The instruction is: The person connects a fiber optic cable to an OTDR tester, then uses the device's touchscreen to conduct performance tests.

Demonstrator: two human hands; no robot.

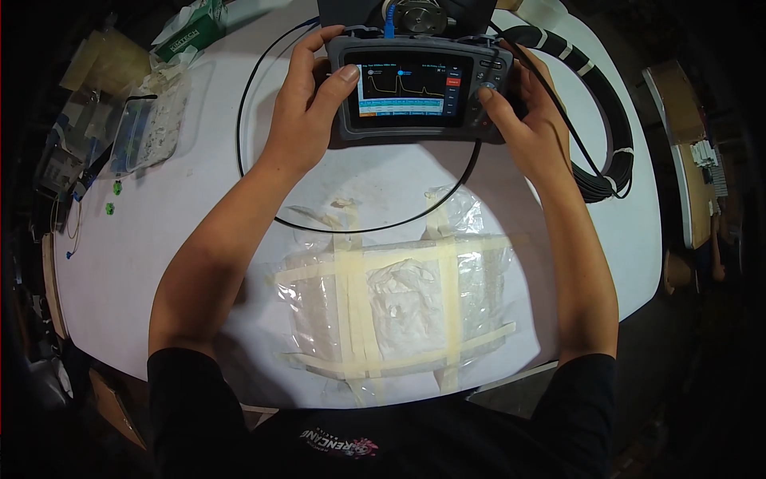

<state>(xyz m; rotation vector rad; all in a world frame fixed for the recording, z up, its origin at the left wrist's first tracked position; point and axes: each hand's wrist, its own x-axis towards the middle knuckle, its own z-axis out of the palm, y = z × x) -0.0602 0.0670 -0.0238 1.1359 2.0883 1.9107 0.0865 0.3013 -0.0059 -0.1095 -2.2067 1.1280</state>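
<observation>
A handheld OTDR tester [415, 129] with a grey casing is at the far side of the table, its lit screen showing a yellow trace with peaks. My left hand [311, 92] grips its left side, thumb at the screen's left edge. My right hand [523, 112] wraps round the right side, with the thumb on the round button of the keypad. The fingers behind the casing are partly hidden. A blue connector [389, 22] is at the tester's top edge. A thin black cable [351, 231] loops under both forearms and across the table in front of the tester.
Clear plastic with masking tape [351, 319] covers white padding [407, 307] near me. A coiled black cable [610, 128] lies at right. At left are a clear plastic box [148, 132], a green Kimtech box [187, 32] and small green pieces [109, 208]. A round metal part [421, 17] stands behind the tester.
</observation>
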